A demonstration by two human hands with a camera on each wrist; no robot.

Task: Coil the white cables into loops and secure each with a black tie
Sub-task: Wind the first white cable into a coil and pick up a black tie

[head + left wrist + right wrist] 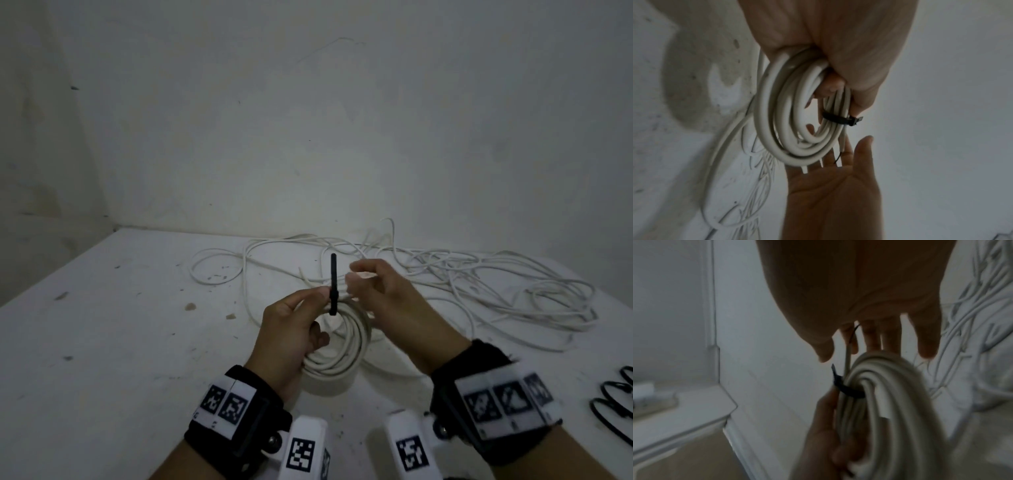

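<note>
The left hand [291,329] grips a coil of thick white cable [337,353], with its fingers curled through the loops and its thumb pressed against a thin black plastic tie [333,284] that is wrapped around the strands. The right hand [387,301] is just beside the coil, on its right; its fingers are straight and spread and hold nothing. In the head view the free end of the tie stands up between the two hands. The left wrist view shows what the head view hides: the tie [840,119] goes fully around the bundle, and the open palm of the right hand [836,191] is under the coil [797,116]. The coil is held above the white desk [120,342]. Loose white cables [479,284] lie tangled behind the hands, near the wall [308,120]. Some black loops [615,401] lie at the right edge of the desk.
</note>
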